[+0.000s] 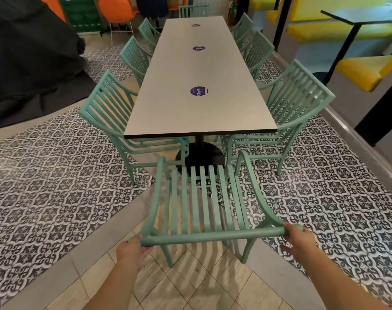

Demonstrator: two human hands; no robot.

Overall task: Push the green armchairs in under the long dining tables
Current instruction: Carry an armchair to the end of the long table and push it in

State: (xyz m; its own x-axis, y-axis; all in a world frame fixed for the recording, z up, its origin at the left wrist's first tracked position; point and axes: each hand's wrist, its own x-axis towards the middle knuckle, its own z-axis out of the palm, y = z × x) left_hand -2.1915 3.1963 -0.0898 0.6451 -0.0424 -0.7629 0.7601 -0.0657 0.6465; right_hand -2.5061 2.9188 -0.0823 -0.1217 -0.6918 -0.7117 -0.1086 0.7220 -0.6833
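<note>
Two hands hold the top rail of a green armchair [204,198] at the near end of the long bench [199,86]. The left hand [132,250] has its fingers curled round the left end of the rail, and the right hand [299,237] wraps the right end, fingers closed on it. This chair faces the bench end-on, its seat slats pointing toward the black pedestal base [201,157], the front of the seat not yet under the bench top. Its legs straddle the edge where patterned floor tiles [45,186] meet plain beige ones.

Along the left side stand more green armchairs, the nearest [110,113] angled and pulled out a little from the bench edge. The nearest on the right side [295,101] is also turned outward. Round purple stickers [199,91] lie down the middle of the grey top. Yellow booth seats [367,70] sit off to the right.
</note>
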